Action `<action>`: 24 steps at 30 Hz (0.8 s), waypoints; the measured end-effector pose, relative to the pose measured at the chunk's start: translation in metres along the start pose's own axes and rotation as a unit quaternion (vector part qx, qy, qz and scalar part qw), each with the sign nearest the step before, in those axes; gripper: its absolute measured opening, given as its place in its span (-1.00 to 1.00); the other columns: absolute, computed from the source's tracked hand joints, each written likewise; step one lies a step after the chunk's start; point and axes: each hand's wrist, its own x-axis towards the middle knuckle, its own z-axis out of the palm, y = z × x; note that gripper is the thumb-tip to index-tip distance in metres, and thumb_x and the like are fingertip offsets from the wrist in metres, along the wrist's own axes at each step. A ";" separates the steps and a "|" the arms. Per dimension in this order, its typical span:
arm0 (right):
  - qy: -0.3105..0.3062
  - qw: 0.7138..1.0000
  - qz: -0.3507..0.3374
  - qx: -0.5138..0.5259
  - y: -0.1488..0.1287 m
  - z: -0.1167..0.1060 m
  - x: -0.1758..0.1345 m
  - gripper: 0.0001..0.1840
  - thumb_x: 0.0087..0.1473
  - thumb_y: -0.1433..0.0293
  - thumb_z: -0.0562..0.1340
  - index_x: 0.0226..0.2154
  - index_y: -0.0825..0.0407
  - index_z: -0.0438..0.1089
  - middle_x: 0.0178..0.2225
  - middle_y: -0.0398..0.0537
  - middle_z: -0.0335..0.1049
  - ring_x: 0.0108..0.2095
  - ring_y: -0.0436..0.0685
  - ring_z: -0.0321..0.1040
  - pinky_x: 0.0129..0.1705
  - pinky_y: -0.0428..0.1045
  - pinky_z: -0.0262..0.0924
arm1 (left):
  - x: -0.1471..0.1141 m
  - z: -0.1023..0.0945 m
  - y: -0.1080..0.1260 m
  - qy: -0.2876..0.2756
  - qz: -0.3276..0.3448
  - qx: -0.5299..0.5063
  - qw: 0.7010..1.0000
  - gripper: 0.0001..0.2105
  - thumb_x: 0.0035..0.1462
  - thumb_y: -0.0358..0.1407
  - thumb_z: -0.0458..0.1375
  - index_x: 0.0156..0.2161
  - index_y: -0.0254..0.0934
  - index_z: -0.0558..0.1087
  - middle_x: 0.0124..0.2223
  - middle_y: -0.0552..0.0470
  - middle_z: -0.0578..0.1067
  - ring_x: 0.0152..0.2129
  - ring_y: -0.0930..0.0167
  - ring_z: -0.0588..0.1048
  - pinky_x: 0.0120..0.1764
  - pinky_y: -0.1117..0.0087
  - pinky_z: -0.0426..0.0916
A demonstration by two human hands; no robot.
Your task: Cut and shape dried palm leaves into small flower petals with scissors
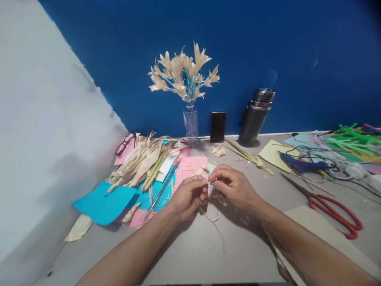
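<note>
My left hand [190, 196] and my right hand [235, 186] meet over the middle of the table, fingertips almost touching. Each one is closed in a pinch. What they grip is small and mostly covered by the fingers; a bit of pale blue shows at the right fingertips. Below the hands a thin pale strand [210, 217] trails onto the table, but whether it is held cannot be made out. Just beyond the fingertips lies a small metal-tipped tool [205, 170] on pink paper [193, 163]. Dry pale scraps show partly beneath my right hand.
A bottle [191, 125] of pale husk-like flowers [180, 69] stands at the back, beside a phone [218, 127] and a dark flask [256, 119]. Dried husks [137, 159] and blue paper [104, 200] lie left. Red-handled scissors [330, 210] and a blue glue gun [303, 163] lie right.
</note>
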 end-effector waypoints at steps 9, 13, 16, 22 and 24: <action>-0.030 0.977 0.120 0.175 0.004 0.005 0.000 -0.65 -0.07 0.30 0.36 -0.19 0.03 0.39 -0.33 -0.10 0.41 -0.38 0.05 0.35 -0.39 -0.05 0.26 | -0.004 0.003 0.000 0.082 0.208 0.198 0.954 -0.86 0.04 -0.27 0.27 -0.43 -0.29 0.46 -0.61 0.15 0.33 -0.70 0.53 0.31 -0.61 0.50 0.26; 0.027 0.988 0.059 0.138 0.002 0.009 -0.002 -0.86 -0.04 0.35 0.36 -0.40 0.05 0.41 -0.40 -0.11 0.42 -0.39 0.04 0.35 -0.37 -0.05 0.25 | -0.010 0.004 0.000 0.070 0.364 0.328 0.869 -0.95 0.06 -0.36 0.26 -0.39 -0.26 0.58 -0.40 0.04 0.44 -0.49 0.49 0.43 -0.51 0.51 0.32; 0.073 0.994 -0.065 0.046 0.000 0.006 -0.004 -0.93 -0.02 0.51 0.29 -0.45 0.03 0.45 -0.40 -0.09 0.45 -0.37 0.06 0.37 -0.37 -0.06 0.22 | -0.010 0.001 0.001 0.057 0.450 0.395 0.799 -0.87 0.09 -0.43 0.22 -0.29 -0.19 0.61 -0.38 0.04 0.43 -0.48 0.51 0.41 -0.48 0.51 0.31; 0.086 0.970 -0.221 -0.055 0.001 0.002 -0.004 -0.74 -0.05 0.65 0.21 -0.42 0.00 0.50 -0.37 -0.08 0.50 -0.28 0.09 0.42 -0.26 -0.02 0.27 | -0.008 -0.002 0.003 0.073 0.500 0.416 0.756 -0.86 0.03 -0.51 0.21 -0.36 -0.24 0.55 -0.33 0.02 0.45 -0.39 0.47 0.43 -0.40 0.48 0.31; 0.073 0.983 -0.169 -0.019 -0.002 0.004 -0.004 -0.82 -0.02 0.60 0.24 -0.44 0.01 0.48 -0.35 -0.06 0.49 -0.28 0.08 0.42 -0.31 -0.05 0.27 | -0.009 0.001 0.001 0.066 0.434 0.372 0.818 -0.95 0.02 -0.44 0.24 -0.43 -0.27 0.52 -0.38 0.03 0.44 -0.44 0.46 0.43 -0.43 0.47 0.31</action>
